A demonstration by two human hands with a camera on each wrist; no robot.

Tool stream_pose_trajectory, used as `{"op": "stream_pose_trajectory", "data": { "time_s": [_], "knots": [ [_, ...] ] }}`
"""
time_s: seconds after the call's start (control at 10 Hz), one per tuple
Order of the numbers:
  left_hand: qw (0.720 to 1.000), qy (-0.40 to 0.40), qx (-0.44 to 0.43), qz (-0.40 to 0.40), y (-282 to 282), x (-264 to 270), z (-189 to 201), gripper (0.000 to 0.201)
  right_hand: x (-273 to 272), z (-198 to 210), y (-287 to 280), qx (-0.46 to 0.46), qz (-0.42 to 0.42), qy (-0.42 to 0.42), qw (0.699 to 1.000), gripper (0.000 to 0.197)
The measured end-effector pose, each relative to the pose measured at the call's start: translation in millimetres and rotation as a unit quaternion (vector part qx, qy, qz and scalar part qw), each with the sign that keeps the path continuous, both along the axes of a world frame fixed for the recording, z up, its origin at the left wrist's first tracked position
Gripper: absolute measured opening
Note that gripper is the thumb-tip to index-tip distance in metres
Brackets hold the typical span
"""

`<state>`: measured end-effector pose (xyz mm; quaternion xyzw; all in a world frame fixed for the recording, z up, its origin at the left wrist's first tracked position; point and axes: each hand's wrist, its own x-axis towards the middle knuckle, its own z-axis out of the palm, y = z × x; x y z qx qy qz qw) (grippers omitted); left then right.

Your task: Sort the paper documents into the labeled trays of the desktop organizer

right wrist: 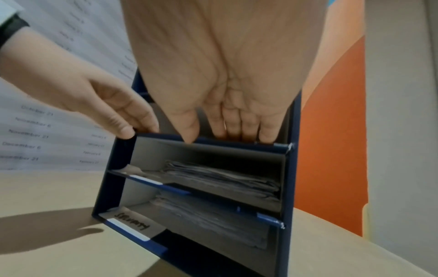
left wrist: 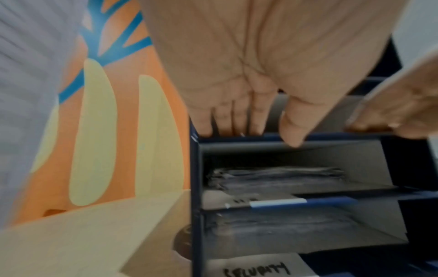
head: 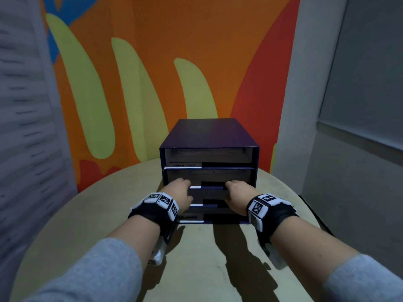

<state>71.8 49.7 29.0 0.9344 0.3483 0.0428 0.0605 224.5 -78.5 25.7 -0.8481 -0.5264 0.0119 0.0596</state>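
Hands reach together into the dark blue cardboard desktop organizer [head: 209,136] on the round beige table [head: 65,214]; left hand [head: 177,195] and right hand [head: 238,196] each curl fingers over one shelf's front edge; grey paper stacks [right wrist: 220,178] lie in the lower trays.

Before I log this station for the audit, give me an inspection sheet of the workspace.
Surface: round beige table, bare where visible.
Job's things: dark blue organizer upright; paper stacks in the two lower trays; handwritten label on the bottom tray.
Clutter: nothing seen.
Grippers: left hand and right hand, fingers laid over one shelf edge, thumbs in front.
Cables: nothing seen.
Surroundings: orange mural wall; printed date sheet on the left.
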Motion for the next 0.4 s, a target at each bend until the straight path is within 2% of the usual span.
{"op": "stream_pose_trajectory", "data": {
  "time_s": [0.1,0.3,0.4],
  "knots": [
    [1.000,0.025,-0.005,0.003,-5.8,-8.8,8.0,0.055,-3.5,5.1,-9.4,-0.019,-0.013,0.009,1.000,0.024],
    [0.999,0.037,-0.010,0.015,-21.9,-21.4,7.1,0.058,-12.3,14.4,-40.0,-0.029,-0.024,0.019,0.999,0.030],
    [0.999,0.006,-0.028,0.030,-24.4,-29.3,7.0,0.055,-10.8,15.9,-59.9,0.043,-0.036,0.050,0.997,0.029]
  ]
}}
